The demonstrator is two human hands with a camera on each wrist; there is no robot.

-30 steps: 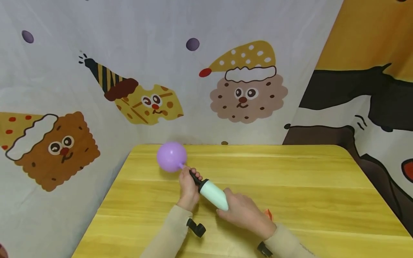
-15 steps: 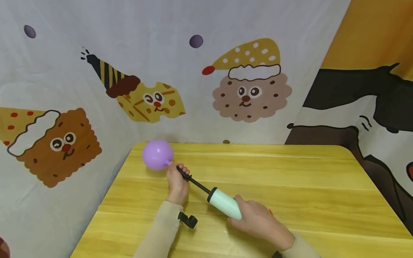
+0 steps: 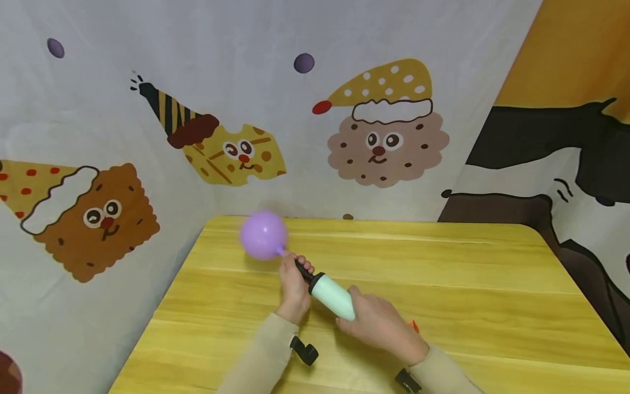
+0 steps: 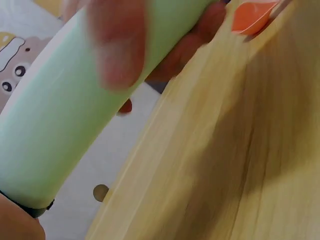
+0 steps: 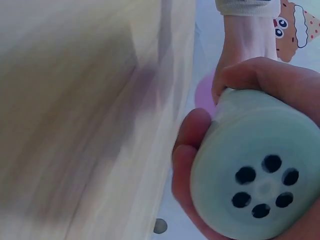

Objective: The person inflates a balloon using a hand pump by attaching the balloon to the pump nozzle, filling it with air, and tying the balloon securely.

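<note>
A round, inflated purple balloon point(image 3: 264, 235) points up and left over the far left of the table, its neck at the fingers of my left hand point(image 3: 293, 284). That hand grips the black front end of a mint-green balloon pump point(image 3: 332, 296) together with the balloon's neck. My right hand point(image 3: 381, 325) wraps round the rear of the pump's barrel. In the right wrist view the pump's round end cap point(image 5: 265, 187) shows several dark holes, with fingers curled about it. The barrel sits close up against the left hand, and the pump's black rod is hidden.
An orange piece point(image 4: 252, 17), perhaps an uninflated balloon, lies on the wooden table point(image 3: 443, 262), partly hidden behind the right hand in the head view. A cloth point(image 3: 305, 180) printed with cartoon biscuits hangs behind the table's far edge.
Half a second ago the barrel was drawn back, baring the black rod; now the hands are closer and the rod is covered. The balloon and left hand have moved right.
</note>
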